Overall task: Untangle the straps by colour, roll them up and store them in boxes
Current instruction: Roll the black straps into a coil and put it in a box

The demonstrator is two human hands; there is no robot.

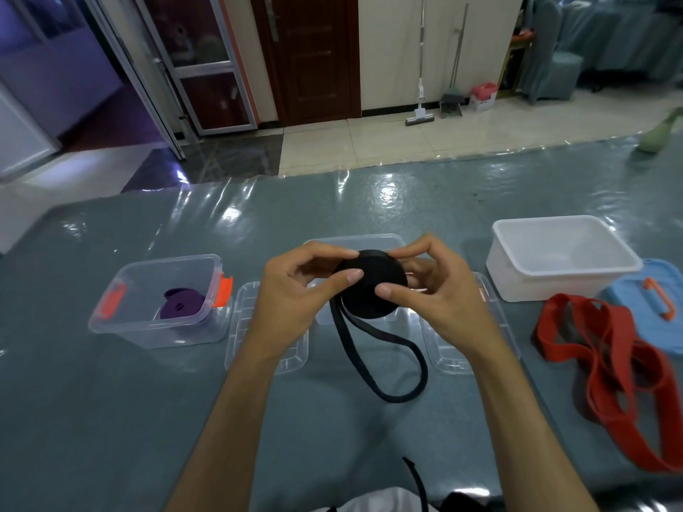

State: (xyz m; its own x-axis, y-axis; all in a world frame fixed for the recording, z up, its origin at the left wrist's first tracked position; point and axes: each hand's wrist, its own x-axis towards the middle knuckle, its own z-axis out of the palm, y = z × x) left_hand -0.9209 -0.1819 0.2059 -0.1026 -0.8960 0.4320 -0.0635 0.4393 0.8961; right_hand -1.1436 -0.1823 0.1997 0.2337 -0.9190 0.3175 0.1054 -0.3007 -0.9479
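A black strap roll [369,286] is held above the table's middle. My left hand [295,290] grips its left side with thumb and fingers. My right hand [432,286] grips its right side. The roll's loose black tail [399,360] hangs down and loops over the table. A rolled purple strap [181,303] lies in the clear box with orange clips [148,327] at the left. A tangled red strap [621,367] lies on the table at the right. An empty white box [561,253] stands at the back right. A second clear box [354,240] is mostly hidden behind my hands.
Two clear lids lie flat on the blue-grey table cover [111,419]: one [251,327] under my left wrist, one [462,349] under my right. A blue lid with an orange handle [661,304] lies at the far right. A green object [658,136] sits at the table's far right.
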